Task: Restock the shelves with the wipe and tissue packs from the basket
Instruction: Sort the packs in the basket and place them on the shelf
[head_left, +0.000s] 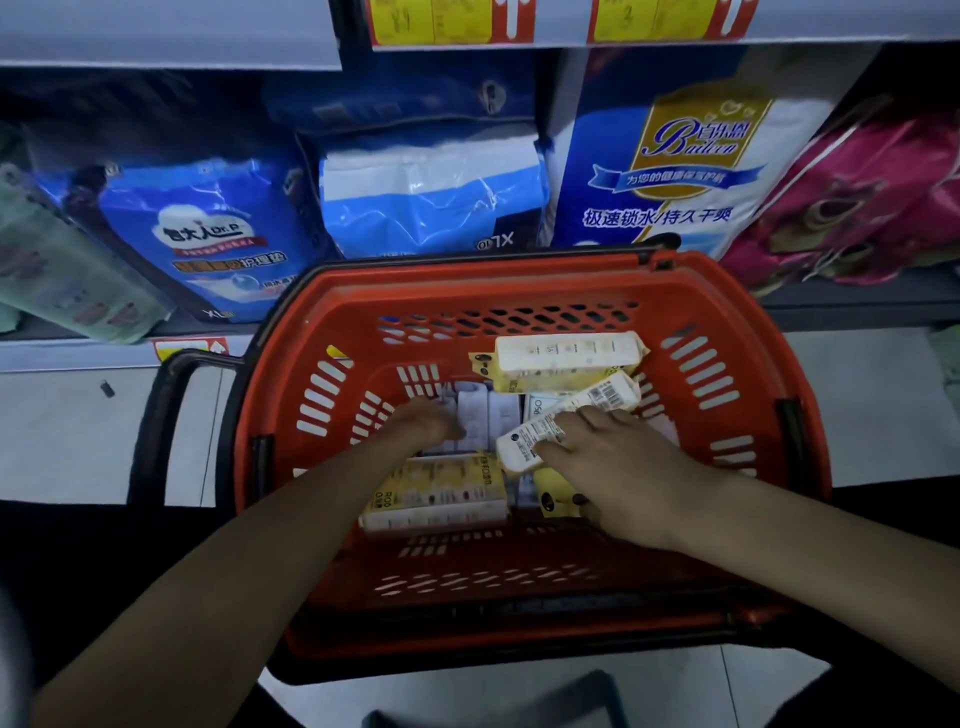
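I count one red basket (519, 283) below the shelf (78, 356), holding two yellow packs (436, 499), several white packs (478, 415) and one slim white pack (608, 397). My right hand (628, 473) has its fingers clamped on the slim one. My left hand (426, 423) is over the white ones, too blurred to tell how its fingers lie.

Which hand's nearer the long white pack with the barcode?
Right: the right hand holds the white barcoded pack; the left hand is apart, to its left.
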